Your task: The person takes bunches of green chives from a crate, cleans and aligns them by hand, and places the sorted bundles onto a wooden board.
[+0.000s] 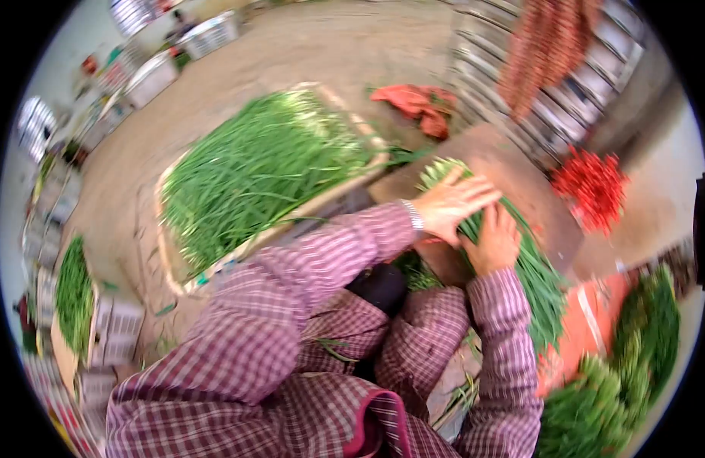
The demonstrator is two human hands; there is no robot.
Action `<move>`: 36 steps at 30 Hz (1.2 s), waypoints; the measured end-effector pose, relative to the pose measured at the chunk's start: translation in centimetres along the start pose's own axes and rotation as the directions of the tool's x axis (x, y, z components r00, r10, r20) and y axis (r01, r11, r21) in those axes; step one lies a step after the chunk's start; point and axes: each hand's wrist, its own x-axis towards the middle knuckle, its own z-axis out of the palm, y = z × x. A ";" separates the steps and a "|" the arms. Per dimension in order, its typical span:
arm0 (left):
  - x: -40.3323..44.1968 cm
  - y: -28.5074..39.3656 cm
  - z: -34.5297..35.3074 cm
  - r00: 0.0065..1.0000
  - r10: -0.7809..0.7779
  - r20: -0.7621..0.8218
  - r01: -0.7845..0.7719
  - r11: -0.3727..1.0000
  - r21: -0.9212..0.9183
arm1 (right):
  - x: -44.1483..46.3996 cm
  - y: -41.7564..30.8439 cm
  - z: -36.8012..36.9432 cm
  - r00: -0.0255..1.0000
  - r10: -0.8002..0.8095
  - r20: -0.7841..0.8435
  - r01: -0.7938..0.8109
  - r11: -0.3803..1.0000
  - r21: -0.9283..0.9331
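Note:
A bunch of long green chives [532,278] with pale stem ends lies slantwise across a brown board [494,153] in front of me. My left hand [455,202], a pale band at its wrist, rests on the bunch near the stem ends with its fingers stretched out. Just below it, my right hand [496,238] curls over the bunch from the side, and its fingertips come close to my left hand. The undersides of both hands are hidden. Red strands [589,191] lie heaped at the board's right.
A large crate [172,267] full of chives [261,168] stands to my left. Bundled greens [589,408] lie at lower right beside an orange sheet [597,309]. Red netting [420,105] sits beyond the board, near a slatted rack [482,53]. More crates [117,328] line the left wall.

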 end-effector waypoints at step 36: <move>-55.7 -18.8 -21.5 0.295 -0.805 -0.515 0.947 0.173 0.271 | -1.6 0.8 -4.7 0.894 -0.283 0.347 0.321 0.945 -0.058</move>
